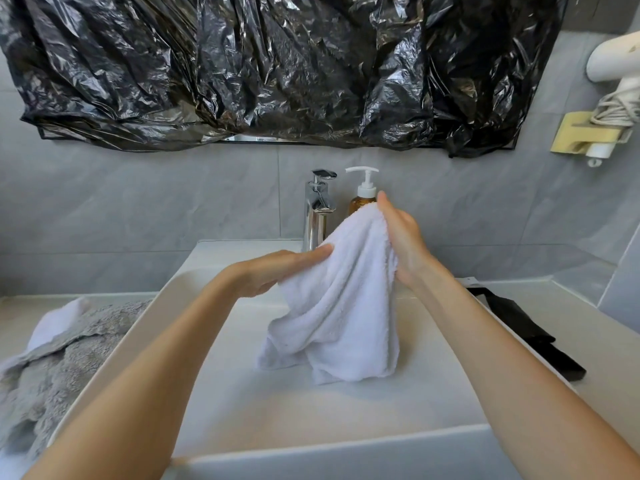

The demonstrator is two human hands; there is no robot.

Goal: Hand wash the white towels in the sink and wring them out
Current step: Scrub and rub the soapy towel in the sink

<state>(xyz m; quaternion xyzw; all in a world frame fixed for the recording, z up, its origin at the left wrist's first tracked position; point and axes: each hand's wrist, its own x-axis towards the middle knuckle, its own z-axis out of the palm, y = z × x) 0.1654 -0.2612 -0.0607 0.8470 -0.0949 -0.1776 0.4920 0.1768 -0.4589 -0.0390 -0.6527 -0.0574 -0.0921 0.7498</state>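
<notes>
Holding a white towel [341, 299] up over the sink [242, 403], both hands work its top end. Left hand [277, 271] pinches the top-left edge w/ thumb above and fingers curled under the cloth. Right hand [398, 233] grips the top-right corner, fingers wrapped behind the fabric, thumb side facing the camera.

Towel's long axis runs roughly vertical, tilted a bit: top corner sits up by the right-hand grip, and the cloth fans down and left from there into loose folds. Lower hem hangs well below both grips, over the basin floor; can't tell if it touches the basin or hangs just above.

Hidden or unclear: right fingertips behind the towel, left fingers under it. Towel's back side not visible. Pump bottle [362, 195] just behind the right-hand grip is partly covered by towel and fingers; the chrome tap [318, 209] stands behind the left-hand grip, base partly hidden. Black plastic sheet [277, 71] covers the mirror above. At far right, a white wall-mounted device is cut off by the frame.

Room: basin is open below and to the near side of the grips, w/ both forearms crossing the front rim. Left of the left-hand grip, past the sink wall, a grey towel [62, 362] lies on the counter w/ a pale cloth on it. Right of the right-hand grip, a black folded item [519, 323] lies on the counter beside the rim.
</notes>
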